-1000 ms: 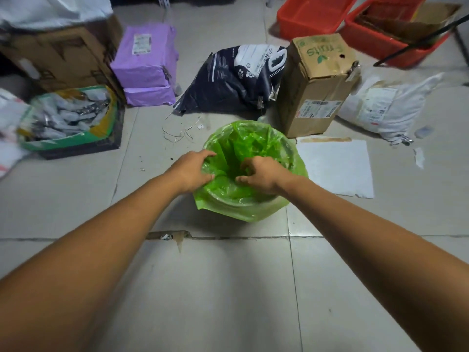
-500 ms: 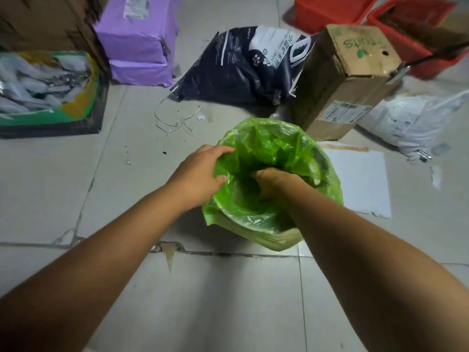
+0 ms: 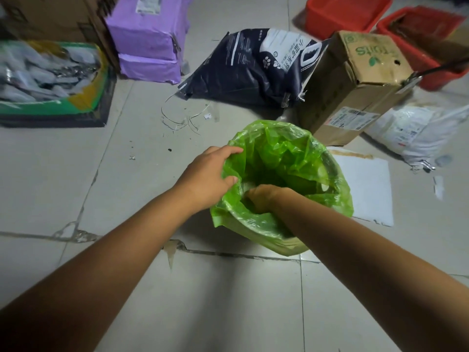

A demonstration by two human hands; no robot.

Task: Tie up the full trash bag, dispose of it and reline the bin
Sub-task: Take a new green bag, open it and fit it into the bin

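Bin: the bin (image 3: 330,161) stands upright on the tiled floor (image 3: 228,301), straight ahead of the person and a little to the right, its mouth facing up; only a strip of its rim shows at the far right, the rest is wrapped by the liner.
Liner: a green bag (image 3: 284,148) sits inside, its edge folded over the rim on the near and right sides and standing loose and crumpled at the far side.
Left hand: the left hand (image 3: 208,176) is at the bin's left rim, fingers and thumb closed on a fold of the bag.
Right hand: the right hand (image 3: 264,199) reaches down inside the mouth, curled against the plastic (whether it pinches the film or only presses it, I cannot tell).
Key relation: both hands are at the near-left of the mouth; the loose far edge lies away from them, across the opening.
Step, as I judge it: relining, seating the bag and folding the rest over the rim.
Around: a cardboard box (image 3: 355,80) just behind the bin, a dark sack (image 3: 253,69) beyond, a white sheet (image 3: 363,186) just to the right.
In the way: nothing between hands and rim; the box crowds the far side.
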